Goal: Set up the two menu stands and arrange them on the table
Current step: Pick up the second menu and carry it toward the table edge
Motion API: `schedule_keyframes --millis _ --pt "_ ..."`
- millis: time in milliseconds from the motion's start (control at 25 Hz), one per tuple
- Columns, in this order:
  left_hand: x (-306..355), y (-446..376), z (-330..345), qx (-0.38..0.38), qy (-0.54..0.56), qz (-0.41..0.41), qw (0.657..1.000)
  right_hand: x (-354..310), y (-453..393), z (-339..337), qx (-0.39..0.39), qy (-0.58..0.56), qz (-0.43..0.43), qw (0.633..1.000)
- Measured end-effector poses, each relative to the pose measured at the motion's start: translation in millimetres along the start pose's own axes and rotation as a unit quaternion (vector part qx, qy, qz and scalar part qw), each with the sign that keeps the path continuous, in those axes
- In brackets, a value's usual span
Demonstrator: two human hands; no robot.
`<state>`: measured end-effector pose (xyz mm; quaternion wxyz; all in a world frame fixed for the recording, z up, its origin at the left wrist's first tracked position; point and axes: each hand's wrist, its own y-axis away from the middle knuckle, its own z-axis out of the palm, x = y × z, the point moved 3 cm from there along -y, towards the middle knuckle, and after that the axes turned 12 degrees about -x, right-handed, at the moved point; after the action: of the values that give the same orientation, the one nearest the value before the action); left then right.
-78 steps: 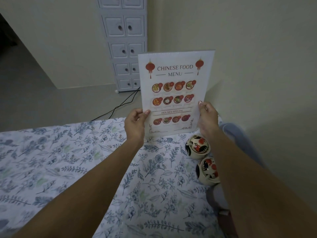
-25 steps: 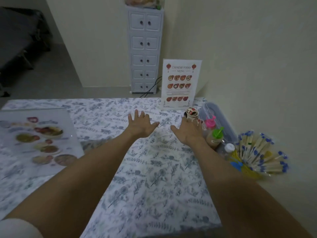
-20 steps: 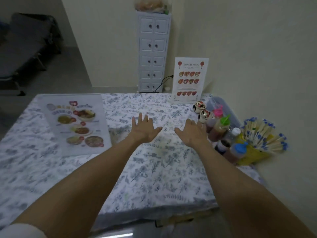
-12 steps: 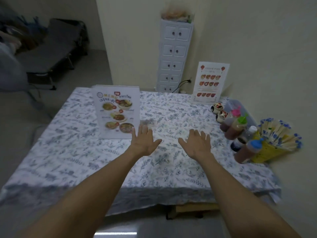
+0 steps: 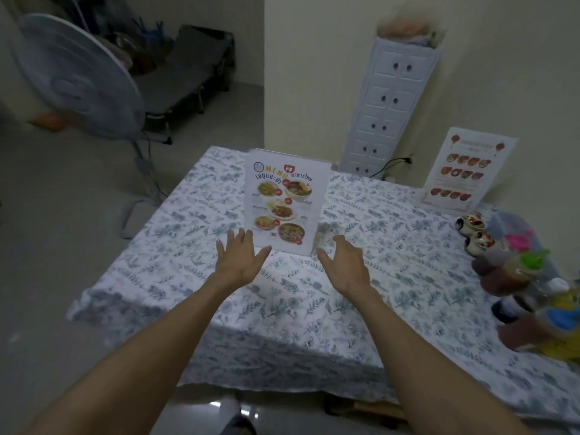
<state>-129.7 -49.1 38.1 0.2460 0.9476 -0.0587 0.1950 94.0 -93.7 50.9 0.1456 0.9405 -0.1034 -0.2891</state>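
Two menu stands are upright on the table (image 5: 175,265), which wears a floral cloth. The Thai food menu stand (image 5: 284,202) stands mid-table, just beyond my hands. The Chinese food menu stand (image 5: 464,171) stands at the far right corner by the wall. My left hand (image 5: 240,257) hovers palm down with fingers spread, just left of the Thai menu's base. My right hand (image 5: 343,260) is also open, just right of that base. Neither hand holds anything.
Two painted ceramic cups (image 5: 474,230) and several sauce bottles (image 5: 514,271) with coloured caps line the table's right edge. A white drawer tower (image 5: 389,105) stands behind the table. A standing fan (image 5: 78,83) and a folding bed (image 5: 185,73) are at the left.
I set the Chinese menu down at the far corner and let go. My view pulled back and turned left, and both open hands drew back toward the Thai menu.
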Motion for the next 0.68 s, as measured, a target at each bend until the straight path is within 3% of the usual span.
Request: schedule_keyframes --millis 160,400,560,680 --pt "-26 -41 -31 0.037 0.169 0.008 0.985 -23 -48 1 0.059 -0.165 -0.005 0.984" --pt "-53 -111 -52 0.006 0.338 0.025 0.941 -35 -112 19 0.123 -0.35 0.062 0.926" --pt "-55 -144 -53 0.001 0.419 0.047 0.907 -25 -132 27 0.167 -0.406 0.084 0.894" --pt "-51 -158 -47 0.023 0.431 0.073 0.899 -16 -142 29 0.17 -0.393 0.075 0.901"
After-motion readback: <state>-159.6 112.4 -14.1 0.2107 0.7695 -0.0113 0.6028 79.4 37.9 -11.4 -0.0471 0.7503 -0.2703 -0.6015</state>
